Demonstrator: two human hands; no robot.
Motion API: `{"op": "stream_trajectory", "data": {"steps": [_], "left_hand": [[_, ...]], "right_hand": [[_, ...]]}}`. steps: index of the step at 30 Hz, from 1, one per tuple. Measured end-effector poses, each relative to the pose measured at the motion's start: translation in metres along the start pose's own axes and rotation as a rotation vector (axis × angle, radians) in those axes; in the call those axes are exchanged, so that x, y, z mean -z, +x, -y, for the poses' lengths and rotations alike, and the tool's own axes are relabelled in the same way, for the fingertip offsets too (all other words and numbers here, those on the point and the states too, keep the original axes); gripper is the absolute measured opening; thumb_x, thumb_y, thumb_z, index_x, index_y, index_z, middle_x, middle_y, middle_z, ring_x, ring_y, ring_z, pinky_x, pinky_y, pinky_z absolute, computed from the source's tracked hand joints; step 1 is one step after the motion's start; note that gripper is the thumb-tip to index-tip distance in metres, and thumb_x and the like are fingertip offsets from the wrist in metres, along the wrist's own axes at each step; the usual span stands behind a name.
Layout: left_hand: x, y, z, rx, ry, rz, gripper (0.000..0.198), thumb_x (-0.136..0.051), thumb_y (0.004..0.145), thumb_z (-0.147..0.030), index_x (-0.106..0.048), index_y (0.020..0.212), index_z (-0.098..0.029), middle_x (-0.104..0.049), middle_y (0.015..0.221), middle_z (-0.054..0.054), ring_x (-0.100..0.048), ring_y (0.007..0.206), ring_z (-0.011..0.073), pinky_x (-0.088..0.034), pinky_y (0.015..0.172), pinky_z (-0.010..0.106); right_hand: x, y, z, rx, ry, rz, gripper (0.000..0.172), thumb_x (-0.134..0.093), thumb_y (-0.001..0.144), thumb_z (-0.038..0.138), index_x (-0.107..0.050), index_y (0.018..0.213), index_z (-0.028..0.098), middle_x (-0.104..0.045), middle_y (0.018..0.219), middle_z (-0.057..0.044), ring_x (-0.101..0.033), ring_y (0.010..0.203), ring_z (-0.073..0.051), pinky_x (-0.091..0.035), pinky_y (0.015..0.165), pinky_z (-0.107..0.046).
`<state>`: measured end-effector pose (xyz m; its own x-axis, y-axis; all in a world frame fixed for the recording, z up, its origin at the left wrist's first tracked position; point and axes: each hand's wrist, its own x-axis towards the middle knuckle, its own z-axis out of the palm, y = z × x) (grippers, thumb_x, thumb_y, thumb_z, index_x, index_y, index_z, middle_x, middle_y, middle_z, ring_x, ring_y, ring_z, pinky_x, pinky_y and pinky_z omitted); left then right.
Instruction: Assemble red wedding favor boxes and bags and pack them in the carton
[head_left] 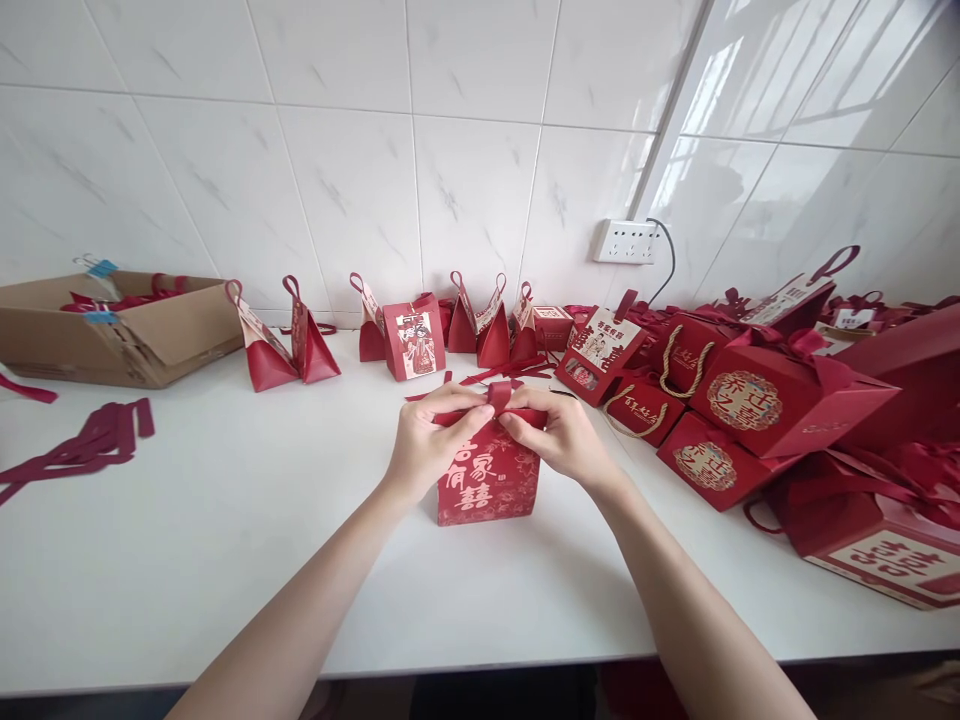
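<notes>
A red gift box (487, 485) with pale Chinese characters and a flower print stands upright on the white table in front of me. A dark red ribbon loop (499, 396) sticks up at the middle of its top edge. My left hand (435, 435) pinches the top edge just left of the loop, thumb on the near face and fingers behind. On the other side, my right hand (559, 430) grips the same edge, its thumb beside the ribbon. The fingers behind the box are partly hidden. Loose red ribbon strips (517, 370) lie right behind the box.
A cardboard box (142, 345) with red ribbons stands at the left, near a ribbon bundle (90, 445). Several small red boxes (416, 340) line the wall. Many red gift boxes (750, 400) are piled at the right, below a power strip (628, 242). The table's front edge (480, 668) is close.
</notes>
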<state>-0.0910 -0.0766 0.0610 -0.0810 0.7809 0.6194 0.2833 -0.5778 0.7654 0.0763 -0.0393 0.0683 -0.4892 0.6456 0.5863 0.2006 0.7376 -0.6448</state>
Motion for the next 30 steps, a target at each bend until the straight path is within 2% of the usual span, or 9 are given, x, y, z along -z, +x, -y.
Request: {"op": "stream_trajectory", "data": {"steps": [10, 19, 26, 30], "left_hand": [[-0.0039, -0.0004, -0.0003, 0.111, -0.059, -0.022, 0.013, -0.067, 0.072, -0.030, -0.069, 0.068, -0.018, -0.069, 0.075, 0.002, -0.064, 0.074, 0.0161, -0.051, 0.071, 0.025], [-0.0060, -0.0019, -0.0023, 0.064, -0.057, -0.035, 0.012, -0.065, 0.074, -0.029, -0.067, 0.070, -0.018, -0.069, 0.079, 0.002, -0.064, 0.076, 0.0152, -0.051, 0.070, 0.024], [0.0000, -0.0035, -0.0023, 0.032, -0.017, 0.070, 0.012, -0.067, 0.071, -0.028, -0.067, 0.078, -0.018, -0.070, 0.085, 0.004, -0.064, 0.080, 0.0182, -0.052, 0.076, 0.029], [-0.0010, -0.0044, 0.0010, 0.043, -0.021, 0.023, 0.009, -0.065, 0.073, -0.026, -0.066, 0.077, -0.018, -0.070, 0.086, 0.004, -0.065, 0.083, 0.0181, -0.052, 0.078, 0.029]], "right_hand": [[-0.0002, -0.0004, 0.0000, 0.011, 0.054, 0.001, 0.009, -0.056, 0.078, 0.020, -0.064, 0.077, 0.019, -0.065, 0.074, 0.000, -0.058, 0.065, -0.011, -0.045, 0.062, -0.022], [0.0004, 0.0010, 0.0026, -0.013, 0.043, 0.023, 0.010, -0.054, 0.077, 0.019, -0.064, 0.077, 0.019, -0.065, 0.074, 0.001, -0.058, 0.066, -0.012, -0.046, 0.063, -0.022], [-0.0021, -0.0004, 0.0036, -0.058, 0.070, -0.002, 0.010, -0.055, 0.077, 0.020, -0.064, 0.075, 0.019, -0.067, 0.077, -0.001, -0.059, 0.070, -0.014, -0.046, 0.066, -0.024], [-0.0013, -0.0009, 0.0014, -0.050, 0.059, 0.008, 0.012, -0.054, 0.080, 0.023, -0.065, 0.076, 0.019, -0.066, 0.076, 0.000, -0.059, 0.068, -0.013, -0.046, 0.063, -0.023]]}}
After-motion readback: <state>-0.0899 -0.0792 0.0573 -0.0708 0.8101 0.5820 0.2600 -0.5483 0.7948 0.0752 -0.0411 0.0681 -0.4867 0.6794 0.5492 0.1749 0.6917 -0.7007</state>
